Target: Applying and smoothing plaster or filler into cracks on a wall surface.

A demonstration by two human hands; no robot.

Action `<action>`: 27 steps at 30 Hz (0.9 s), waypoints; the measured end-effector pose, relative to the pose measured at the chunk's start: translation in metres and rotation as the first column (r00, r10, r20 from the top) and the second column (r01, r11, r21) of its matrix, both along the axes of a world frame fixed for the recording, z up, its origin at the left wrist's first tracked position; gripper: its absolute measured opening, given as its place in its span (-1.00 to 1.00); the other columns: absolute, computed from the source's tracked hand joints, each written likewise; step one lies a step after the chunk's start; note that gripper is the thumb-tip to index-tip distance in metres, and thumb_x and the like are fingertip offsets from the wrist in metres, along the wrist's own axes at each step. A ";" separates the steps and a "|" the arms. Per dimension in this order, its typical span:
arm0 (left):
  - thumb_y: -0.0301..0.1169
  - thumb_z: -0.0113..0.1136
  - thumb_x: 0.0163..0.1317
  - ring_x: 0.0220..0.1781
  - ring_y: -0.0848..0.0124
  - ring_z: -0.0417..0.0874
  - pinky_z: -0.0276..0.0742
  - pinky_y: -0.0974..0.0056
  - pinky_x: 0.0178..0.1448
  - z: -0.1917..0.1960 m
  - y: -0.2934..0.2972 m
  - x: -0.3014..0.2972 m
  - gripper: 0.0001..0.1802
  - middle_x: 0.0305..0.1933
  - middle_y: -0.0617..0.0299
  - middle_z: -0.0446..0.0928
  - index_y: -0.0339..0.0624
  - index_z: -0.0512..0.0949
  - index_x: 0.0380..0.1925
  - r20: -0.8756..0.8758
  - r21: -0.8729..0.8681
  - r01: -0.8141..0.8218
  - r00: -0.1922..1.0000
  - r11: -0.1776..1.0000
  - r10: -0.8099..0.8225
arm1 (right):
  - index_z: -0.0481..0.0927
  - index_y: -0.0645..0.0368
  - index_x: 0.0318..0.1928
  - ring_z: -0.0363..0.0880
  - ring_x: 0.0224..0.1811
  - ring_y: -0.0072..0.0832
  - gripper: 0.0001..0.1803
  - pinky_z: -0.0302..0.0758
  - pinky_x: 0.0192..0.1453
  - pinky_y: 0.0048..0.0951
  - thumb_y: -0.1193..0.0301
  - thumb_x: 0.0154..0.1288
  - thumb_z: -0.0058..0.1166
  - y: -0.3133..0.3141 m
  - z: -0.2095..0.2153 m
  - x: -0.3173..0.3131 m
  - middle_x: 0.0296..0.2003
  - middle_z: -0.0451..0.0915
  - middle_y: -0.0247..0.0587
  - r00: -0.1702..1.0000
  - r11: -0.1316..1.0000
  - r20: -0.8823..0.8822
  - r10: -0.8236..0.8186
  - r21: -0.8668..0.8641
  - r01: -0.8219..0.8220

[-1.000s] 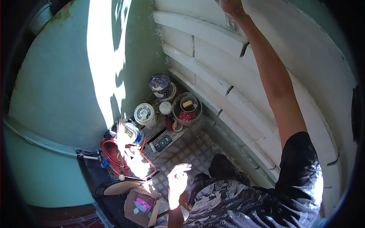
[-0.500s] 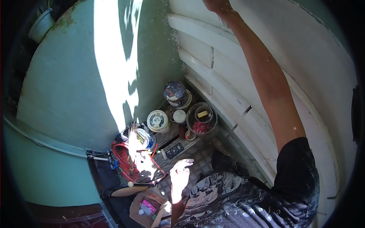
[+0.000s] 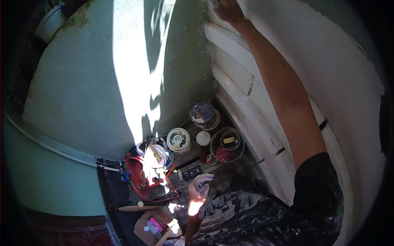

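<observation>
Since half a second ago the view has tipped up and closer: the pots on the floor sit lower in the picture, and the left hand (image 3: 199, 189) now shows a small grey round thing (image 3: 200, 187) in its grip, not clear before. Right hand (image 3: 227, 9) still up at the far top, pressed on the white panelled door (image 3: 262, 135), arm stretched full; top edge cuts the fingers off, cannot tell if spread or closed. Left hand low near the body, fingers curled round the grey round thing, thumb side in sun. What it is: too small to tell.

On the floor just beyond the left hand: a dark flat box (image 3: 192, 172), a red coiled cable (image 3: 141, 180) to its left, a white lidded tub (image 3: 179, 139), a paint-smeared can (image 3: 203, 112) farther off against the green wall (image 3: 82, 82). Right of the tub, a dark bucket (image 3: 226, 144) with yellow and red bits inside, beside the door's foot. A cardboard box (image 3: 154, 223) lies near left of the forearm.
</observation>
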State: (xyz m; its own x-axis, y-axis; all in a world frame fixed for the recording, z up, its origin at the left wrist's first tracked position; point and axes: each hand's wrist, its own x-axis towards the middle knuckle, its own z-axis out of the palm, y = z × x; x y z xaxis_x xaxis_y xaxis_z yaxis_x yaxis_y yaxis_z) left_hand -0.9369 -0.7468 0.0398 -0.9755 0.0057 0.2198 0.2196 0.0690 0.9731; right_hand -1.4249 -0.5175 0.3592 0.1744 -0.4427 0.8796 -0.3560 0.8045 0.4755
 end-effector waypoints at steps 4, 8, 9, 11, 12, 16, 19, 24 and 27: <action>-0.74 0.05 -0.02 0.04 0.17 0.66 0.49 0.19 0.21 -0.001 0.009 -0.013 -0.66 -0.05 0.02 0.65 -0.28 0.60 -0.21 -0.043 -0.020 0.044 0.998 0.999 -0.045 | 0.49 0.40 0.06 0.62 -0.02 -0.05 -0.66 0.54 0.01 -0.09 0.44 0.36 0.00 -0.020 -0.007 -0.034 0.02 0.58 0.17 0.999 1.000 -0.032 0.001 -0.028 -0.002; -0.72 0.06 -0.02 0.07 0.18 0.66 0.48 0.16 0.22 0.005 0.006 -0.023 -0.68 -0.03 0.04 0.65 -0.29 0.61 -0.23 -0.032 -0.081 0.003 0.999 0.997 -0.005 | 0.48 0.37 0.11 0.57 0.10 -0.08 -0.65 0.50 0.14 -0.06 0.44 0.39 -0.02 -0.059 0.006 -0.003 0.07 0.54 0.22 0.933 0.976 0.300 0.201 -0.140 -0.165; -0.72 0.06 -0.02 0.07 0.18 0.66 0.48 0.16 0.22 0.004 0.004 -0.024 -0.68 -0.03 0.04 0.65 -0.29 0.61 -0.23 -0.037 -0.078 -0.014 0.999 0.997 0.011 | 0.48 0.34 0.13 0.55 0.14 -0.08 -0.65 0.49 0.17 -0.05 0.46 0.38 -0.01 -0.069 0.015 0.013 0.09 0.53 0.22 0.721 0.879 0.524 0.453 -0.395 -0.266; -0.71 0.07 0.00 0.07 0.19 0.66 0.48 0.18 0.22 0.006 0.008 -0.031 -0.70 -0.03 0.05 0.65 -0.28 0.62 -0.23 0.014 -0.075 -0.034 0.999 0.997 0.036 | 0.50 0.31 0.11 0.55 0.14 -0.08 -0.66 0.48 0.18 -0.06 0.44 0.39 -0.03 -0.053 -0.002 -0.037 0.10 0.53 0.17 0.828 0.936 0.462 0.318 -0.294 -0.195; -0.70 0.07 0.01 0.06 0.17 0.66 0.49 0.17 0.21 0.011 0.008 -0.031 -0.70 -0.04 0.03 0.65 -0.28 0.62 -0.23 0.017 -0.051 -0.055 0.998 0.997 0.056 | 0.51 0.29 0.10 0.55 0.13 -0.07 -0.67 0.47 0.19 -0.08 0.42 0.40 -0.05 -0.048 -0.016 -0.065 0.11 0.54 0.12 0.901 0.972 0.394 0.183 -0.211 -0.105; -0.72 0.04 -0.01 0.06 0.16 0.66 0.50 0.15 0.20 0.003 0.003 -0.029 -0.67 -0.05 0.00 0.65 -0.30 0.61 -0.22 -0.064 -0.035 -0.162 0.985 0.986 0.160 | 0.50 0.28 0.10 0.54 0.06 -0.08 -0.65 0.43 0.24 -0.13 0.35 0.48 -0.20 -0.059 -0.011 -0.126 0.03 0.56 0.03 0.997 0.993 -0.002 -0.080 -0.089 0.079; -0.72 0.03 -0.01 0.06 0.17 0.66 0.50 0.16 0.20 -0.003 0.001 -0.022 -0.67 -0.05 0.01 0.65 -0.31 0.61 -0.22 -0.033 -0.008 -0.219 0.975 0.976 0.218 | 0.51 0.28 0.08 0.54 0.03 -0.08 -0.69 0.46 0.19 -0.06 0.42 0.44 -0.11 -0.073 -0.020 -0.144 -0.08 0.57 0.08 0.972 0.987 0.190 0.138 -0.103 -0.120; -0.74 0.00 -0.07 0.05 0.20 0.66 0.49 0.19 0.20 0.005 0.009 -0.018 -0.63 -0.05 0.01 0.65 -0.32 0.62 -0.23 0.020 -0.088 -0.292 0.956 0.952 0.294 | 0.51 0.12 -0.13 0.58 -0.32 0.15 -0.75 0.50 -0.19 0.04 0.26 0.47 -0.21 -0.085 -0.002 -0.103 -0.29 0.62 0.01 0.675 0.817 0.484 0.556 -0.467 -0.338; -0.75 0.00 -0.07 0.05 0.21 0.66 0.50 0.20 0.20 0.021 0.019 -0.015 -0.63 -0.05 0.01 0.65 -0.32 0.61 -0.23 0.060 -0.115 -0.338 0.936 0.934 0.346 | 0.52 0.11 -0.21 0.60 -0.28 0.10 -0.68 0.53 -0.12 0.05 0.13 0.40 -0.11 -0.104 -0.010 -0.118 -0.41 0.61 0.05 0.774 0.824 0.349 0.529 -0.427 -0.371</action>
State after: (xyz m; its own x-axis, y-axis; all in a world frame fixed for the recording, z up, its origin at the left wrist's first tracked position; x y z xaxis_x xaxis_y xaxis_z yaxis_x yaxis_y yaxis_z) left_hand -0.9523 -0.7278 0.0607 -0.9364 -0.3133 0.1583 0.0884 0.2258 0.9702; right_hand -1.5430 -0.6217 0.3494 -0.1521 -0.0959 0.9837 -0.8183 0.5703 -0.0709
